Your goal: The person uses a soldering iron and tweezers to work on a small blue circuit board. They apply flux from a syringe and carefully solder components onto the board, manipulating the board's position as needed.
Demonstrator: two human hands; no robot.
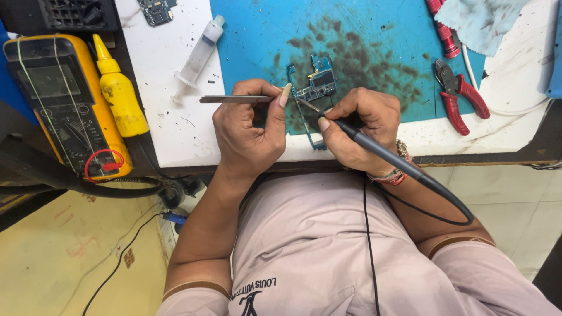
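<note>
A small blue-green circuit board [316,85] lies on a stained blue mat [363,35]. My left hand [249,129] grips metal tweezers [231,99] that lie level, their handle end pointing left. My right hand [357,131] holds a dark soldering iron [386,153] like a pen. Its tip touches the board's lower left part. The iron's black cable [445,216] loops back over my right forearm. Both hands rest at the near edge of the white bench [175,129].
A yellow multimeter [64,99] and a yellow squeeze bottle [120,90] sit at the left. A plastic syringe [199,55] lies beside the mat. Red-handled cutters [459,96] and a blue cloth [477,20] lie at the right. Another small board [157,10] is at the top.
</note>
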